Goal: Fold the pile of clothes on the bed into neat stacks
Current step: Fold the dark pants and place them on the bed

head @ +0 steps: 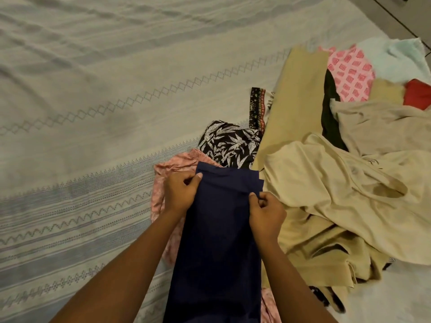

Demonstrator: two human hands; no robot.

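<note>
Probably soft, limp, light: navy cloth (217, 241) pinched at both side edges, left hand (180, 192) and right hand (265, 213) curled tight, corners just above grip better

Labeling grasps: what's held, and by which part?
The navy garment, near its top end: left hand pinches the left edge, right hand the right edge.

A navy garment (217, 229) stretches beside the rumpled clothes pile (326, 183).
</note>
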